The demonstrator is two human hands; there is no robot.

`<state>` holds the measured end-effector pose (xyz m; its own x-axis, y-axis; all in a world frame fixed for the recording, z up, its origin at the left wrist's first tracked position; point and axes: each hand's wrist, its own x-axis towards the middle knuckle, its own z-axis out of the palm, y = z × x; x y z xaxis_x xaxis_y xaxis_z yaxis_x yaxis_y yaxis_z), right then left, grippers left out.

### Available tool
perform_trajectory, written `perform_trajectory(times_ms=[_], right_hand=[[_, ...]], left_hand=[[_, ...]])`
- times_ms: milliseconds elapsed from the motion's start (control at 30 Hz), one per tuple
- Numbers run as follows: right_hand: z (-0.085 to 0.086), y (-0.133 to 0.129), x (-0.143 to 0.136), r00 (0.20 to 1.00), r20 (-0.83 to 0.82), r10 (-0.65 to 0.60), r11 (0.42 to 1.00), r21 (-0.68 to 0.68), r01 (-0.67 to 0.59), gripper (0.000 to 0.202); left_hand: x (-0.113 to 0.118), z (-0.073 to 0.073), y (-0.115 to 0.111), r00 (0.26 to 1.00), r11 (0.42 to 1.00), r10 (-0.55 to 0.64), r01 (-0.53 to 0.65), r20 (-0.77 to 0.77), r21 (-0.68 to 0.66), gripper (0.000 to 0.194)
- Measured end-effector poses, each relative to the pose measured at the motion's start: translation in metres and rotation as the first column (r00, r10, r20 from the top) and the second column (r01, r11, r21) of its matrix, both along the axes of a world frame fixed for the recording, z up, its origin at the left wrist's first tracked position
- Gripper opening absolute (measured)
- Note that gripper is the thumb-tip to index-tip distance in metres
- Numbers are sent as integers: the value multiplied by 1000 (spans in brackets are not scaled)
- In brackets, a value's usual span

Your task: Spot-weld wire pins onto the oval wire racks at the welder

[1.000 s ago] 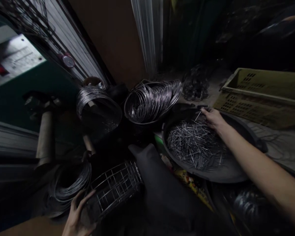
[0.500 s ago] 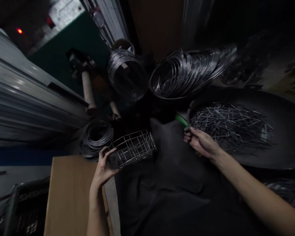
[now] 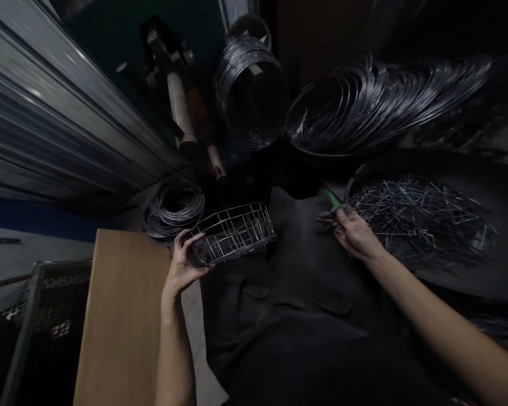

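Observation:
My left hand [image 3: 187, 262] grips the left end of a small wire basket [image 3: 239, 234], thumb below and fingers above. The basket is a grid of thin metal rods and is held tilted over the dark cloth on my lap [image 3: 296, 270]. My right hand [image 3: 353, 232] is closed in a pinch to the right of the basket, apart from it. Something dark shows at its fingertips, too dim to name. Just behind those fingers is a bright green piece [image 3: 330, 196], and I cannot tell whether the hand touches it.
A wide dark pan [image 3: 506, 225] on the right holds a heap of short metal wires [image 3: 423, 214]. Wire coils [image 3: 389, 107] lie at the back, another coil [image 3: 173, 208] at left. A wooden board [image 3: 122, 316] and a plastic crate [image 3: 36, 304] stand at lower left.
The view has shifted, so the background sits differently in the picture. Both hands stay near their places; the left still holds the wire basket, and the right is pinched beside the green piece.

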<state>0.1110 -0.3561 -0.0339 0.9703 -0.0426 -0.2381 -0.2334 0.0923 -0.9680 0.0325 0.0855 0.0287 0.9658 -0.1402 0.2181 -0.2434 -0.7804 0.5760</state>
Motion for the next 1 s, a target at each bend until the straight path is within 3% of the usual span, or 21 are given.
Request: perform_trajectory(times_ms=[267, 433, 533, 700, 833, 1000], right_hand=[[-36, 12, -21, 996, 85, -5, 960, -277, 28, 53], [-36, 15, -26, 996, 86, -7, 941, -336, 36, 44], [-26, 11, -19, 996, 74, -56, 958, -276, 75, 49], [-1, 4, -13, 998, -32, -45, 997, -56, 43, 54], [16, 5, -16, 991, -133, -6, 996, 82, 17, 55], [28, 7, -20, 975, -218, 49, 987, 161, -13, 63]], left_hand=[[-2, -1, -2, 1000, 1000, 0, 0, -3, -14, 80], [-4, -2, -3, 1000, 1000, 9, -9, -1, -14, 80], [-4, -2, -2, 1000, 1000, 9, -9, -9, -17, 79], [-2, -2, 0, 1000, 999, 13, -14, -15, -30, 79], [0, -2, 0, 1000, 1000, -6, 7, 6, -30, 76], [-2, -2, 1, 1000, 999, 13, -13, -2, -41, 77]])
